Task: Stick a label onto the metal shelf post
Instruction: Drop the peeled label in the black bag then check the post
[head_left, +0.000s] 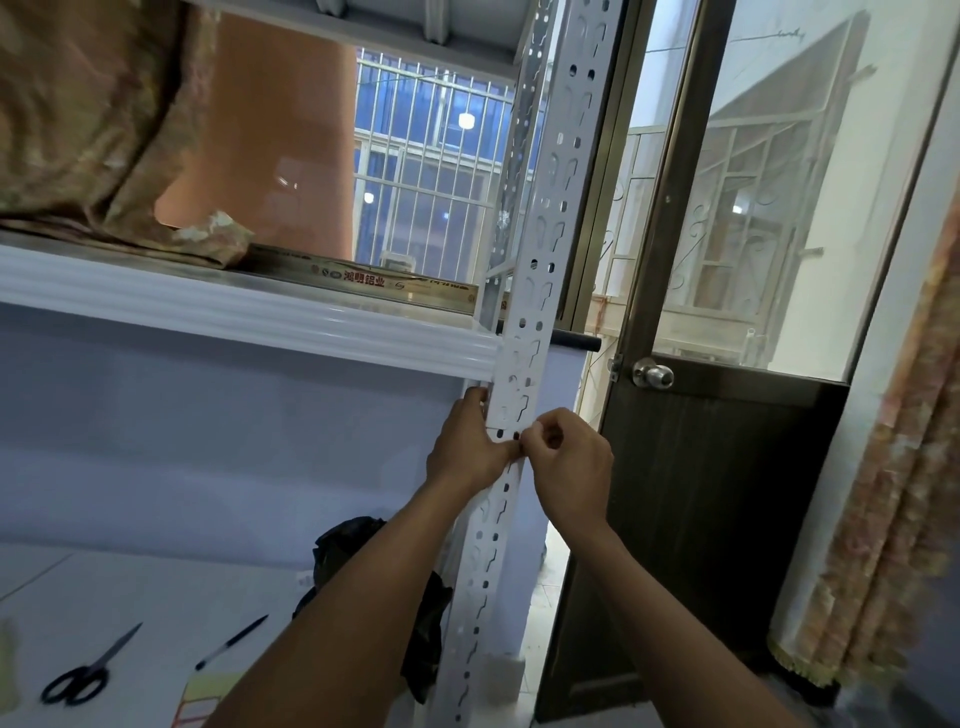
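Note:
The white perforated metal shelf post (540, 218) runs from top to bottom through the middle of the view. Both hands meet on it just below the shelf beam. My left hand (467, 452) holds the post from the left, with fingers along its edge and the thumb across its front. My right hand (566, 467) has curled fingers and pinches something small at the post's front, right beside my left thumb. Just above the hands a smooth white patch, apparently the label (511, 410), lies on the post. Its lower edge is hidden by my fingers.
A white shelf beam (260, 322) joins the post at the left. Below on the white surface lie black scissors (78, 675), a pen (231, 642), a sheet of labels (202, 696) and a black bag (363, 551). A dark door with a knob (653, 375) stands to the right.

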